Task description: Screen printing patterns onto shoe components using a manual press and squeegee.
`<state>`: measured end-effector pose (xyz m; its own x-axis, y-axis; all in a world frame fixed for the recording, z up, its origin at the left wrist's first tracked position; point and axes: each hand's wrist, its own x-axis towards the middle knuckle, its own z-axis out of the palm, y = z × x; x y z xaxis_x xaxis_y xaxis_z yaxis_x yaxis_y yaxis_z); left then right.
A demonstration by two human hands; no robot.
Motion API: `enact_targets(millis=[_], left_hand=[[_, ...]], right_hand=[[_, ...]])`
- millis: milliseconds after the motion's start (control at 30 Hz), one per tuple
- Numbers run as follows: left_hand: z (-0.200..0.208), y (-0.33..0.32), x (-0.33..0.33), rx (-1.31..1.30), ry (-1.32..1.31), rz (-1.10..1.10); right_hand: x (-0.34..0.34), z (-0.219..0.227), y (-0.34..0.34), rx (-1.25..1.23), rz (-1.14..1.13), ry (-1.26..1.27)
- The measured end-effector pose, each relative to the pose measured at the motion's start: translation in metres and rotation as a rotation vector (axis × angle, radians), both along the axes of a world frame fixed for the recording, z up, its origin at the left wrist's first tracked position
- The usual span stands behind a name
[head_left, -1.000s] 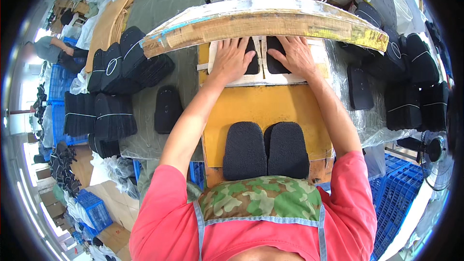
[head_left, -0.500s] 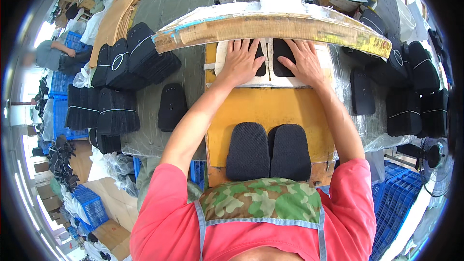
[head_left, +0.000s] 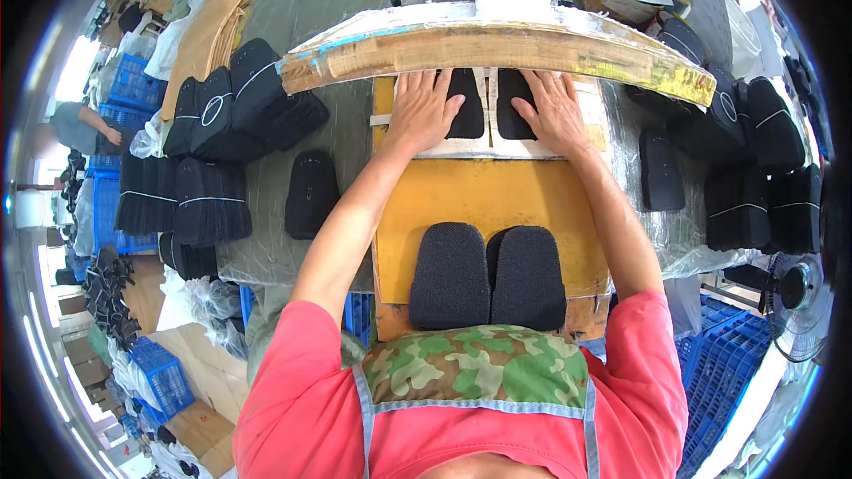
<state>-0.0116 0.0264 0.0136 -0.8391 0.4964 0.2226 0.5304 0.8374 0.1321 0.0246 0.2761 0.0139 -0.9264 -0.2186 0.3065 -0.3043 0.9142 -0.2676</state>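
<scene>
My left hand (head_left: 421,117) lies flat with fingers spread over the left side of a white jig board (head_left: 479,153), beside a black rounded fabric piece (head_left: 466,106) set in it. My right hand (head_left: 557,119) rests open on the other side, its thumb touching a second black piece (head_left: 512,106). Both sets of fingertips reach beneath the raised edge of a wooden frame (head_left: 497,55), which partly hides the far ends of the pieces. Closer to my apron, black fabric pieces in two piles (head_left: 450,275) (head_left: 529,278) sit side by side on a yellow board (head_left: 497,186).
Tied stacks of black pieces (head_left: 211,200) stand at the left, and more stacks (head_left: 738,208) at the right. Single black pieces (head_left: 312,195) (head_left: 661,170) lie beside each forearm. A fan (head_left: 796,288) and blue crates (head_left: 723,346) are at lower right. Another person (head_left: 82,127) is far left.
My left hand has shifted slightly left, uncovering more of the left black piece. My right hand stays nearly in place. The person at far left has moved an arm.
</scene>
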Motion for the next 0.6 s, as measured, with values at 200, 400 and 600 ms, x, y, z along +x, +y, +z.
enact_targets(millis=[200, 400, 600], left_hand=[[0.01, -0.027, 0.015, 0.766, -0.125, -0.102], [0.113, -0.088, 0.038, 1.325, -0.022, -0.02], [0.126, -0.093, 0.062, 1.053, -0.108, -0.18]], right_hand=[[0.029, 0.005, 0.006, -0.024, -0.003, -0.034], [0.073, 0.024, 0.068, -0.117, -0.058, -0.068], [0.054, 0.078, 0.149, -0.551, -0.307, 0.028]])
